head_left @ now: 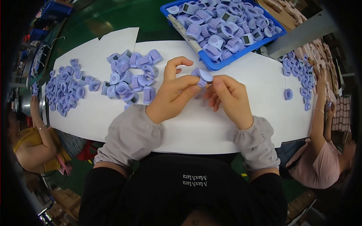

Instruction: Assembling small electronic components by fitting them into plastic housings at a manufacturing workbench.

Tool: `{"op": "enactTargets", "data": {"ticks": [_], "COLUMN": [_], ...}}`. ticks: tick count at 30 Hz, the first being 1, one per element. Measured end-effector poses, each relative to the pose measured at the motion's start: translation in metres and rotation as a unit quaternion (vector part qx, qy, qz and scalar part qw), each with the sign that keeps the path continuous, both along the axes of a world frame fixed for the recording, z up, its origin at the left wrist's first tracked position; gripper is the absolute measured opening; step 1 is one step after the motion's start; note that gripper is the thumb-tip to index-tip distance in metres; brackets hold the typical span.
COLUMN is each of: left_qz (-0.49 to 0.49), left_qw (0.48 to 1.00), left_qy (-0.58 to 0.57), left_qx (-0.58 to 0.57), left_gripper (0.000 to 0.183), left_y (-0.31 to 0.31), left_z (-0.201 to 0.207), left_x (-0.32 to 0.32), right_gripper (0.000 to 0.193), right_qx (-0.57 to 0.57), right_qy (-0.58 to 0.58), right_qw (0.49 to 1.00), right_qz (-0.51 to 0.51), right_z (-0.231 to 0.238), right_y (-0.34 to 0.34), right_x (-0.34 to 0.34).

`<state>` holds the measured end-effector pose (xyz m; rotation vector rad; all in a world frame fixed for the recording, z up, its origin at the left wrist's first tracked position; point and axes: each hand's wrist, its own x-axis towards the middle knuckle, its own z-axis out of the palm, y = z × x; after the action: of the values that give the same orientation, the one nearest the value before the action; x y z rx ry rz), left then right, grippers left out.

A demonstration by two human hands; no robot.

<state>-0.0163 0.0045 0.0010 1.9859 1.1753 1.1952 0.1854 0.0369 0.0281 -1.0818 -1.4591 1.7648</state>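
Above the white work surface, in the middle of the head view, I hold a small lavender plastic ring-shaped device (204, 75) with a rounded top. My left hand (171, 92) pinches it between thumb and forefinger, and the other fingers are raised or curled. At its right edge, the thumb and forefinger of my right hand (230, 98) are closed against it; what lies between those fingertips is partly hidden. To the left of my left hand lies a loose group of similar lavender devices (122, 89), some with a small grey display.
A blue tray (217, 67) heaped with lavender devices stands at the back right. Another pile (62, 90) lies far left. More devices (298, 67) lie far right, near a person in pink (315, 162). A person in yellow (37, 147) sits at left. A grey post (301, 34) rises behind.
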Motion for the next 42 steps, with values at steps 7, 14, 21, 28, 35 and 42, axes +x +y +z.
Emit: {"op": "enactTargets", "data": {"ticks": [7, 14, 21, 28, 35, 42], "left_qz": [-0.032, -0.087, -0.11, -0.097, -0.095, -0.12], "left_qw": [0.999, 0.975, 0.949, 0.958, 0.96, 0.946], "left_qy": [0.018, -0.147, -0.176, -0.212, -0.198, -0.196], "left_qx": [-0.028, -0.141, -0.238, -0.169, -0.175, -0.229], "left_gripper": [0.02, 0.026, 0.032, 0.021, 0.021, 0.032], "left_y": [0.0, -0.002, -0.004, -0.005, -0.005, -0.005], "left_z": [-0.002, -0.007, 0.0, -0.004, -0.003, 0.0], "left_x": [-0.001, 0.0, 0.001, 0.008, 0.005, 0.002], "right_gripper": [0.034, 0.04, 0.043, 0.048, 0.049, 0.049], "right_qx": [-0.075, 0.343, 0.366, 0.291, 0.287, 0.263], "right_qy": [0.145, 0.017, -0.048, 0.0, 0.006, -0.003], "right_qw": [0.986, 0.939, 0.929, 0.956, 0.956, 0.963], "right_qz": [0.03, 0.03, 0.03, 0.047, 0.055, 0.06], "right_z": [-0.01, -0.02, -0.016, -0.019, -0.023, -0.023], "right_y": [-0.005, -0.003, -0.001, -0.002, -0.002, -0.002], "right_x": [-0.009, -0.012, -0.007, -0.008, -0.008, -0.008]}}
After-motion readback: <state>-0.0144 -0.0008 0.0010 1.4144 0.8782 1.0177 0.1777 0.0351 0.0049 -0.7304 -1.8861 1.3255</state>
